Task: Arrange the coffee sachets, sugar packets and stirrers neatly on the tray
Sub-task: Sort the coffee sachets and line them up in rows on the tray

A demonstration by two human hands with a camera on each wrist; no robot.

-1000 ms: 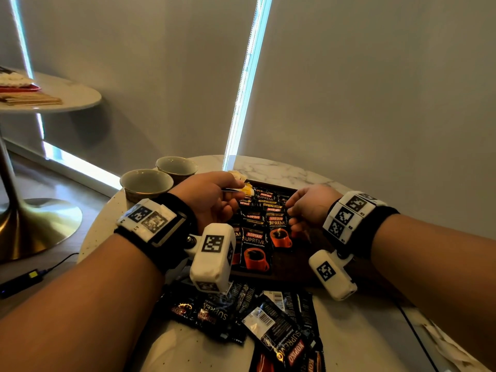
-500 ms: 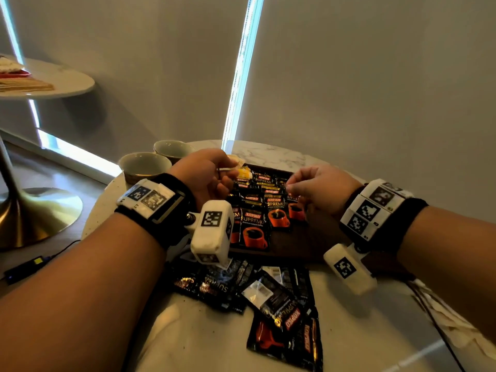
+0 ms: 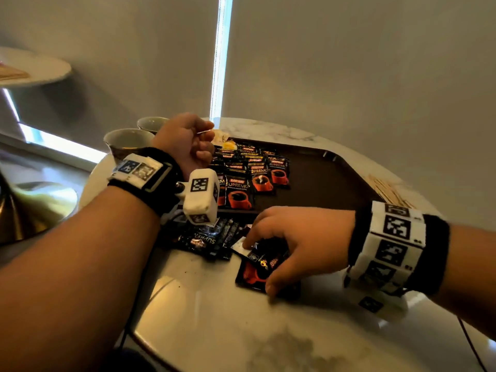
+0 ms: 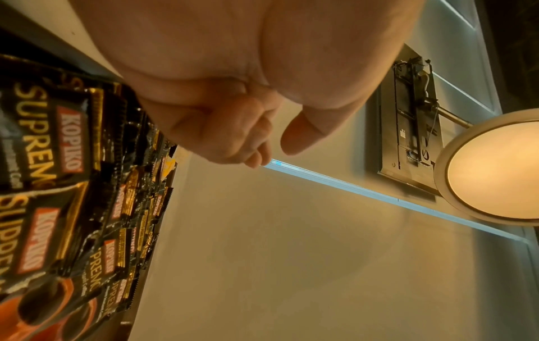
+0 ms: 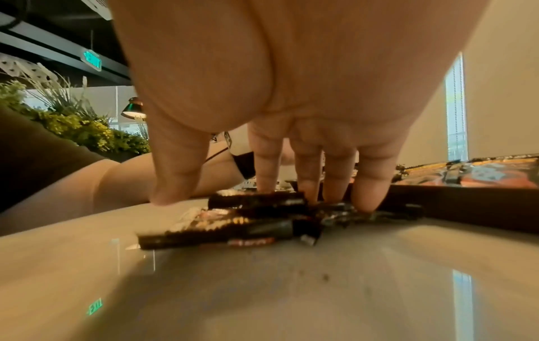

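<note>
While your right hand (image 3: 292,245) is spread over the loose coffee sachets (image 3: 257,264) on the table just in front of the tray (image 3: 327,178), its fingertips (image 5: 364,203) rest on the top packet and the thumb stands apart at the near edge, so nothing is yet pinched. You would do well to draw one sachet off the heap, not several: they overlap here, and foil packets look likely to slide on each other and on the glossy marble. Press lightly, drag the top one clear toward you, then close thumb and fingers on its edge before lifting. Carry it over the tray's front rim and lay it face up, print aligned with the rows of sachets (image 3: 249,173) already overlapped on the tray's left part. Your left hand (image 3: 188,146) hovers curled above those rows; a thin pale strip shows at its fingers, but I cannot tell whether it is gripped. The stirrers (image 3: 386,189) lie off the tray's right edge and yellow packets (image 3: 228,143) at its far left corner, both awaiting placement.
</note>
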